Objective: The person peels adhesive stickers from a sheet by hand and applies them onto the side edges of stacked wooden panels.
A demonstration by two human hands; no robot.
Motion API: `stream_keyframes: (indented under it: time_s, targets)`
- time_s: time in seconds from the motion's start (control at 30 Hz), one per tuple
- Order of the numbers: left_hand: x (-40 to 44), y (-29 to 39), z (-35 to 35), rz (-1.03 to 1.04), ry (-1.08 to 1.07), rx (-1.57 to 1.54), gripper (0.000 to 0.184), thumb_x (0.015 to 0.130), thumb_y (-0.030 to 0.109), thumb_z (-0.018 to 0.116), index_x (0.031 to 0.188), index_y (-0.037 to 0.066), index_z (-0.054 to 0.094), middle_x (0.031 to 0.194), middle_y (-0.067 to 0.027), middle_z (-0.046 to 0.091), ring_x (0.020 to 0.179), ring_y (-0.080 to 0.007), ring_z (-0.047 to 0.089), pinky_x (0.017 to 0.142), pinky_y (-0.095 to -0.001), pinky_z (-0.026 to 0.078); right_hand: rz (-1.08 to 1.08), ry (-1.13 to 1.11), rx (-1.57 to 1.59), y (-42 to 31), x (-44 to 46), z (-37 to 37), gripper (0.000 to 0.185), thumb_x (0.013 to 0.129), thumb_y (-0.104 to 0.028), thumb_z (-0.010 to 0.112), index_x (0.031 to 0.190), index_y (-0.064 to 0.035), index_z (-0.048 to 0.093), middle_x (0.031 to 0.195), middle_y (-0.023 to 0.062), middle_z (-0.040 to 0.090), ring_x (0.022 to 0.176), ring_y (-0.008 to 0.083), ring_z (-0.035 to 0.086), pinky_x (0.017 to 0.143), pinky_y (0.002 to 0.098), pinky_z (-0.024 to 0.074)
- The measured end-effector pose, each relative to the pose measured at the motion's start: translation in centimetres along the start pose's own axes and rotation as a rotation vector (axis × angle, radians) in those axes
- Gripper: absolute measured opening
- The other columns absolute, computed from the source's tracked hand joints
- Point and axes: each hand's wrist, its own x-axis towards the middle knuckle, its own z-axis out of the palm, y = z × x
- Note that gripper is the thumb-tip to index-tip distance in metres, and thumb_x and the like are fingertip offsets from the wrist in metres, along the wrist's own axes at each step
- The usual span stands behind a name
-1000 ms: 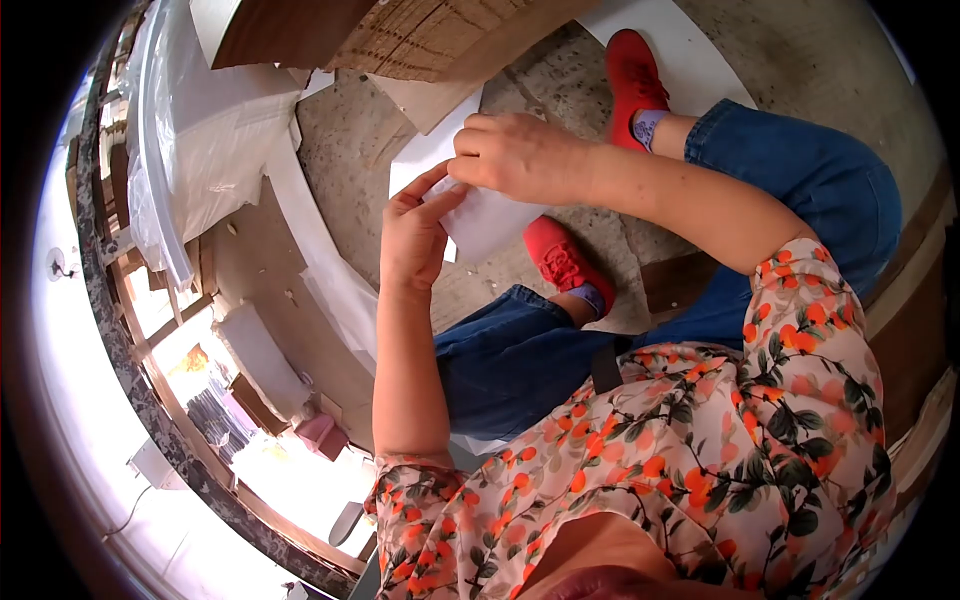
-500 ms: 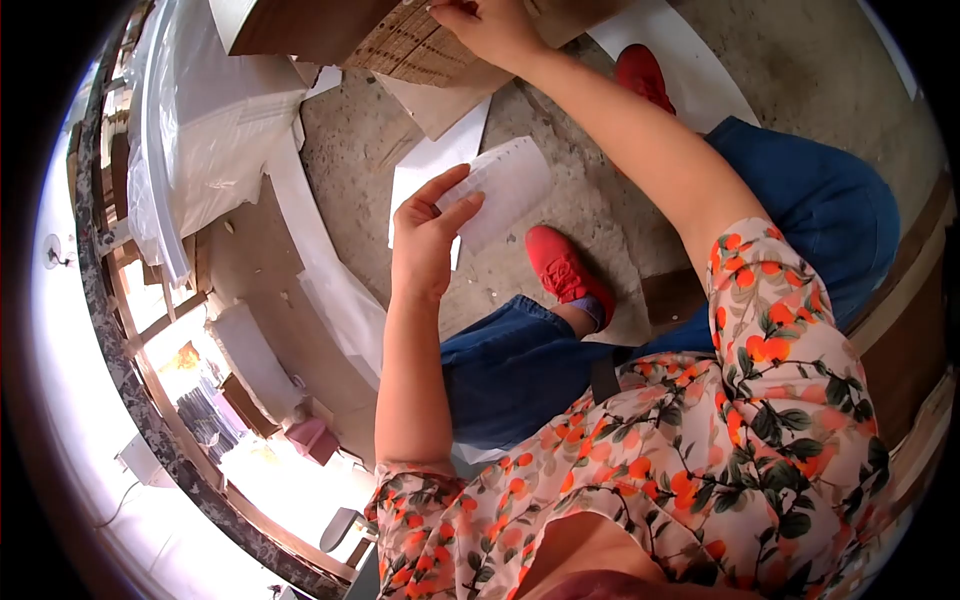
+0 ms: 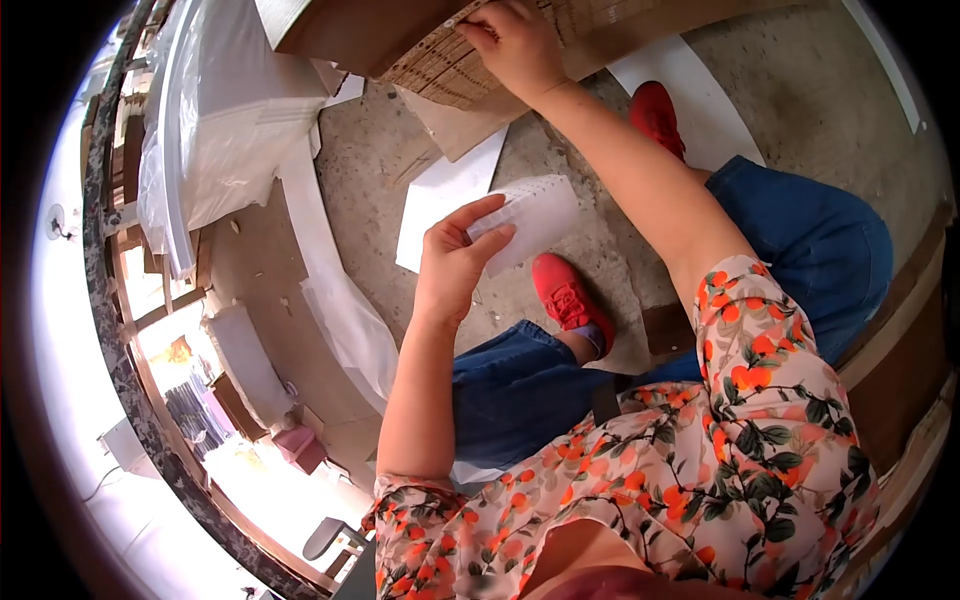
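Left hand [image 3: 455, 262] pinches the white sheet [image 3: 545, 212] by one edge, apart from the layered brown stack [image 3: 435, 78], on the person's side of it. Right hand [image 3: 522, 52], fingers bent, is at that stack's face; I cannot tell whether it grips anything. Risk, my judgement: one-edge hold could let the sheet droop, crease or slip.

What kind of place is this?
Probably a workshop or storeroom: there's a bare, stained floor, a big bundle wrapped in clear plastic and a layered brown stack beside the person.
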Motion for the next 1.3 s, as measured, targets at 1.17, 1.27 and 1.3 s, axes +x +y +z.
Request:
stream_keyframes:
  time_s: [1.17,1.27,1.3]
  targets:
    - [-0.5,1.3,0.1,0.016,0.088,-0.009,0.034,0.071,-0.001,0.074,0.103,-0.004,0.064,0.091,-0.0099,0.066,0.080,-0.0137,0.062,0.073,-0.0242,0.049,0.200,-0.066,0.155,0.6,-1.1,1.2,0.017,0.072,-0.003,0.067,0.083,-0.0061,0.054,0.076,0.0055,0.061,0.064,0.0185,0.062,0.060,0.0293,0.0503]
    - [-0.6,1.2,0.1,0.018,0.096,-0.030,0.033,0.070,-0.001,0.075,0.101,-0.004,0.065,0.090,-0.0104,0.066,0.079,-0.0141,0.062,0.072,-0.0247,0.050,0.079,-0.048,0.077,0.8,-1.3,1.0,0.018,0.072,-0.005,0.068,0.081,-0.0074,0.053,0.078,0.0074,0.058,0.069,0.0247,0.059,0.061,0.0353,0.0488]
    - [-0.5,1.2,0.1,0.029,0.104,-0.031,0.033,0.070,-0.001,0.075,0.101,-0.004,0.065,0.089,-0.0105,0.066,0.078,-0.0143,0.062,0.071,-0.0250,0.050,0.003,-0.046,0.009,1.2,-1.3,0.9,0.019,0.072,-0.007,0.069,0.081,-0.0086,0.052,0.081,0.0082,0.057,0.073,0.0278,0.057,0.063,0.0379,0.0482]
